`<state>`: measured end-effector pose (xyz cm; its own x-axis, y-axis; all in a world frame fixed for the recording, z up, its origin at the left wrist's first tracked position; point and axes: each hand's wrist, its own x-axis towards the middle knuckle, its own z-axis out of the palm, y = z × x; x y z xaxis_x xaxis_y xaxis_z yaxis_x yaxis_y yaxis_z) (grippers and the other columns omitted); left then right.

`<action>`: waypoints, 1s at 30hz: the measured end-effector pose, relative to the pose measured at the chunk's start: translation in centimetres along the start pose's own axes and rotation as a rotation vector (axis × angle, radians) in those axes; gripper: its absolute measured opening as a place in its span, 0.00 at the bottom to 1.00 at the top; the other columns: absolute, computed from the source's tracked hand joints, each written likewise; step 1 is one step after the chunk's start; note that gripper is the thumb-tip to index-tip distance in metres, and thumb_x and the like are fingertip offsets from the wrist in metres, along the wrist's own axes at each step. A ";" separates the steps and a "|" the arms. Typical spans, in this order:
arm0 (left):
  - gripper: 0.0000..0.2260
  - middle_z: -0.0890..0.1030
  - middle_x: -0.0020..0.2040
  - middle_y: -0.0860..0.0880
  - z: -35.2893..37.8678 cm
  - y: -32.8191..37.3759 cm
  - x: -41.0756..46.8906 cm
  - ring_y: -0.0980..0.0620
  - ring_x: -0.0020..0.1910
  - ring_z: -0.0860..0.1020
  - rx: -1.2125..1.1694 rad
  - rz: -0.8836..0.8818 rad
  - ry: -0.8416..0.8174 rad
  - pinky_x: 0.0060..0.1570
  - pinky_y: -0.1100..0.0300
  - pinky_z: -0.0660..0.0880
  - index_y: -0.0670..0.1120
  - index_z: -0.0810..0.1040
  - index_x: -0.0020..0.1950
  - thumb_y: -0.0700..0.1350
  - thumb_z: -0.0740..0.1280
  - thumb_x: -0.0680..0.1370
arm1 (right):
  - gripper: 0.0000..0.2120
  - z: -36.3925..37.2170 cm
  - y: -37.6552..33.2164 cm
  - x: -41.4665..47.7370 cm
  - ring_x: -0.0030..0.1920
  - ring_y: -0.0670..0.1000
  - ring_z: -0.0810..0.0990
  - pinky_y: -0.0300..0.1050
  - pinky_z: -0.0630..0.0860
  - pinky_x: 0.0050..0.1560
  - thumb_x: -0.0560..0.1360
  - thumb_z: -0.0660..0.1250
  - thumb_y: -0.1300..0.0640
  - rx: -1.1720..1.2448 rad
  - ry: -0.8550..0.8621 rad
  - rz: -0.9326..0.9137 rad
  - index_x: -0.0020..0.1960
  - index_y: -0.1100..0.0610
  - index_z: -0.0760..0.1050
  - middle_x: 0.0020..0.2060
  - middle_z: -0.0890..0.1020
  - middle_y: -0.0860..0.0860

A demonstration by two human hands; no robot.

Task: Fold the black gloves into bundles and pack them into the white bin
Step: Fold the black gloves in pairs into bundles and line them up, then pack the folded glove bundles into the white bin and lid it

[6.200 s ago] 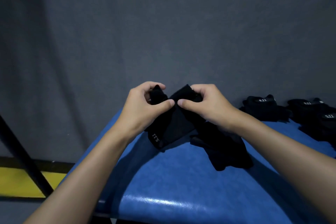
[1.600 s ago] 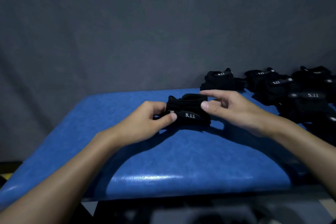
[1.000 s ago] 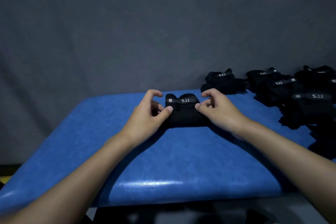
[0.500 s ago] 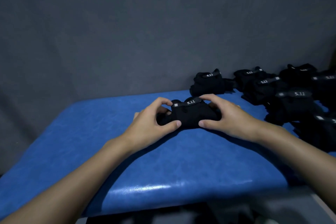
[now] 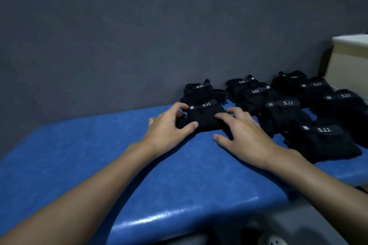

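Note:
A folded black glove bundle (image 5: 205,118) with a "5.11" strap lies on the blue padded table (image 5: 119,155), just in front of another bundle (image 5: 199,90). My left hand (image 5: 169,127) grips its left end, thumb on the front and index finger on the strap. My right hand (image 5: 245,137) rests on its right side with fingers stretched over the top and the thumb on the table. Part of the white bin (image 5: 350,61) shows at the far right edge.
Several folded black glove bundles (image 5: 288,111) crowd the table's right half, up to the grey wall (image 5: 139,36). The table's glossy front edge (image 5: 179,219) runs across the bottom. Bare blue surface lies to the left of my hands.
The loose gloves were folded into a strapped bundle. Over the last second it slid back and right towards the other bundles. My right hand's grip loosened. The bin came into view.

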<state>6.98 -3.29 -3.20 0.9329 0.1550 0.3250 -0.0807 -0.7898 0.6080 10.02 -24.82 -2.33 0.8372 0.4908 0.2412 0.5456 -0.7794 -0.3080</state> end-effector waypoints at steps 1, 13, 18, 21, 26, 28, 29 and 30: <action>0.17 0.81 0.51 0.62 0.1 0.0 0.1 0.58 0.54 0.78 0.003 -0.006 0.006 0.67 0.46 0.64 0.60 0.70 0.62 0.60 0.69 0.75 | 0.30 0.0 0.0 0.1 0.72 0.53 0.61 0.50 0.61 0.71 0.77 0.63 0.41 -0.014 -0.020 0.001 0.75 0.48 0.60 0.73 0.60 0.51; 0.22 0.77 0.59 0.56 0.2 1.2 0.6 0.55 0.59 0.76 0.019 -0.079 -0.013 0.67 0.44 0.67 0.59 0.69 0.66 0.61 0.69 0.75 | 0.32 -0.9 -0.1 1.2 0.77 0.56 0.50 0.53 0.55 0.74 0.78 0.61 0.42 -0.036 -0.125 -0.018 0.77 0.52 0.56 0.77 0.51 0.57; 0.18 0.76 0.57 0.55 -0.8 3.5 -0.2 0.54 0.55 0.76 0.017 -0.077 0.077 0.61 0.45 0.73 0.57 0.73 0.61 0.61 0.70 0.74 | 0.30 -3.0 0.6 1.1 0.76 0.57 0.51 0.53 0.56 0.74 0.78 0.62 0.43 -0.065 -0.120 -0.089 0.76 0.51 0.58 0.77 0.51 0.57; 0.10 0.79 0.52 0.56 -1.4 6.2 -0.7 0.55 0.53 0.76 0.058 -0.035 0.122 0.60 0.48 0.74 0.54 0.77 0.54 0.56 0.71 0.76 | 0.28 -5.3 1.6 0.6 0.75 0.55 0.56 0.52 0.59 0.73 0.77 0.62 0.43 -0.057 -0.097 -0.142 0.74 0.50 0.61 0.76 0.57 0.54; 0.05 0.81 0.43 0.60 -0.1 12.1 -1.9 0.59 0.48 0.79 0.039 0.083 0.102 0.58 0.49 0.75 0.53 0.80 0.47 0.53 0.70 0.77 | 0.24 -9.2 4.5 -2.4 0.71 0.53 0.62 0.53 0.63 0.70 0.77 0.63 0.43 -0.037 -0.043 -0.148 0.70 0.49 0.67 0.70 0.66 0.49; 0.05 0.82 0.42 0.59 1.2 14.3 -2.1 0.60 0.46 0.79 0.019 0.133 0.072 0.56 0.50 0.76 0.53 0.81 0.47 0.53 0.70 0.77 | 0.22 -10.4 6.1 -4.1 0.70 0.53 0.64 0.52 0.63 0.69 0.76 0.64 0.44 -0.044 -0.011 -0.119 0.68 0.49 0.70 0.69 0.67 0.48; 0.05 0.82 0.42 0.59 1.8 15.4 -2.0 0.60 0.45 0.79 0.009 0.158 0.056 0.55 0.51 0.77 0.53 0.81 0.46 0.53 0.70 0.77 | 0.21 -10.9 6.9 -4.9 0.69 0.53 0.65 0.52 0.64 0.69 0.76 0.64 0.44 -0.042 0.003 -0.099 0.67 0.48 0.71 0.68 0.68 0.48; 0.05 0.82 0.42 0.59 2.4 16.5 -1.9 0.60 0.46 0.79 -0.001 0.184 0.039 0.55 0.51 0.77 0.53 0.81 0.46 0.54 0.69 0.76 | 0.20 -11.5 7.8 -5.7 0.68 0.53 0.65 0.53 0.64 0.68 0.76 0.64 0.44 -0.043 0.015 -0.078 0.66 0.48 0.71 0.67 0.69 0.48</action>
<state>4.76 -18.02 4.46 0.8881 0.0307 0.4586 -0.2492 -0.8062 0.5367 9.11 -38.12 4.45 0.7918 0.5449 0.2762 0.6064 -0.7554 -0.2481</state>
